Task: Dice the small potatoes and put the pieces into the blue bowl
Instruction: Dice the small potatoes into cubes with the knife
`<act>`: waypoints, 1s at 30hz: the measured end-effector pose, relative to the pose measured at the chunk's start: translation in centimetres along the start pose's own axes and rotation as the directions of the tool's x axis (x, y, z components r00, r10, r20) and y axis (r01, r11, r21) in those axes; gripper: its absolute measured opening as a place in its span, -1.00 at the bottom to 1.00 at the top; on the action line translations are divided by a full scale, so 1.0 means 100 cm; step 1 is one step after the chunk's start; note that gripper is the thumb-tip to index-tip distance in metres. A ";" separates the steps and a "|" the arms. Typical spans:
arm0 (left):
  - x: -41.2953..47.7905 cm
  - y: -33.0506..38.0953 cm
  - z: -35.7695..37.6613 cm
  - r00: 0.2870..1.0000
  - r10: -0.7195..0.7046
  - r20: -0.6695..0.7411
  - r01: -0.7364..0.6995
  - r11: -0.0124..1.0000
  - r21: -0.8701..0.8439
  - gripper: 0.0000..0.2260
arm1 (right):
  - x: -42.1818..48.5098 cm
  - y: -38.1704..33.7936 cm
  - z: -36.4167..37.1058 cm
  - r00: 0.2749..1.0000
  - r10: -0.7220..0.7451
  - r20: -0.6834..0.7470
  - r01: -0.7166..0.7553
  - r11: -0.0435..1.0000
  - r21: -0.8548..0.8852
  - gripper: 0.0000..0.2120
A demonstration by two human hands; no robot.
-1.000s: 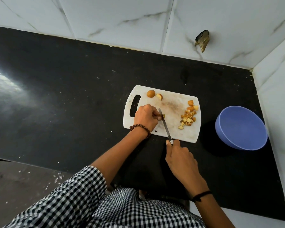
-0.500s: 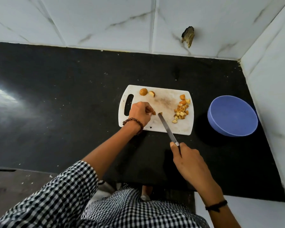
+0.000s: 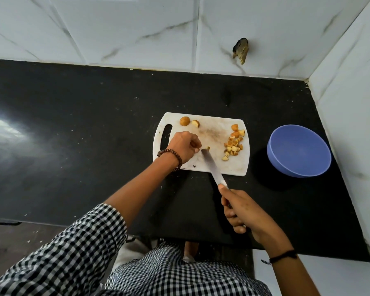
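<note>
A white cutting board (image 3: pixel 214 124) lies on the black counter. My left hand (image 3: pixel 183 145) rests on its left part with curled fingers pinching a small potato piece (image 3: pixel 198 150), mostly hidden. My right hand (image 3: pixel 242 210) grips the handle of a knife (image 3: pixel 213 167) whose tip lies on the board beside a cut bit (image 3: pixel 206 148). A whole small potato (image 3: pixel 184 121) and a half potato (image 3: pixel 195 123) sit at the board's far left. A heap of diced pieces (image 3: pixel 234 145) lies on the board's right side. The blue bowl (image 3: pixel 298 150) stands to the right, with nothing visible inside.
The black counter (image 3: pixel 83 129) runs to the left, with a bright glare at its far left. White marble-look tiled walls close the back and the right; a broken hole in the tile (image 3: pixel 241 50) shows on the back wall. The counter's front edge is near my body.
The knife blade has pulled back from the potato under my left hand and swung right, its tip now beside a loose cut bit. The view has shifted a little.
</note>
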State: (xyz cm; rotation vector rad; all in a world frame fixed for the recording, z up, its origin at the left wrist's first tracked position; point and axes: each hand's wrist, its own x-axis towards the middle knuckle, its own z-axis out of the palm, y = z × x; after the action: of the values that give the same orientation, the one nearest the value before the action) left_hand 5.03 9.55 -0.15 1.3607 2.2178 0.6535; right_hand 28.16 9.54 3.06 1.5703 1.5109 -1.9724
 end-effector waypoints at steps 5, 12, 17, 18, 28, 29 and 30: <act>0.001 -0.001 0.000 1.000 -0.005 0.000 0.005 1.000 -0.026 -0.85 | -0.005 0.003 -0.008 0.992 0.045 0.114 -0.054 0.996 0.074 -0.58; 0.004 0.004 0.004 0.999 0.008 -0.032 -0.007 0.999 0.044 -0.87 | -0.009 0.001 -0.018 0.999 0.015 0.036 -0.018 0.997 0.071 -0.58; 0.004 0.010 0.011 0.999 -0.006 -0.046 0.011 0.992 0.123 -0.78 | -0.008 0.001 -0.022 0.999 -0.029 -0.043 0.033 0.996 0.085 -0.58; 0.004 0.011 0.011 0.999 -0.003 -0.050 0.009 0.991 0.131 -0.80 | -0.007 0.000 -0.021 0.995 -0.058 -0.076 0.063 0.996 0.067 -0.58; 0.000 0.009 0.014 0.997 0.003 -0.071 0.000 0.999 0.037 -0.83 | 0.019 -0.001 0.005 0.867 -0.412 -0.279 0.203 0.805 -0.557 -0.57; -0.001 0.008 0.015 0.997 0.008 -0.077 -0.006 1.000 0.030 -0.83 | 0.020 -0.002 0.008 0.867 -0.414 -0.278 0.186 0.786 -0.590 -0.57; -0.001 0.007 0.015 0.997 0.013 -0.079 -0.011 1.000 0.026 -0.84 | 0.022 -0.001 0.011 0.864 -0.419 -0.279 0.175 0.770 -0.614 -0.58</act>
State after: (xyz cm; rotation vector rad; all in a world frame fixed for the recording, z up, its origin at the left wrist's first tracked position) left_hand 6.44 9.93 -0.86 1.3841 2.2886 0.6976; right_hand 26.51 9.60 1.27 1.5693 2.3770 -1.1286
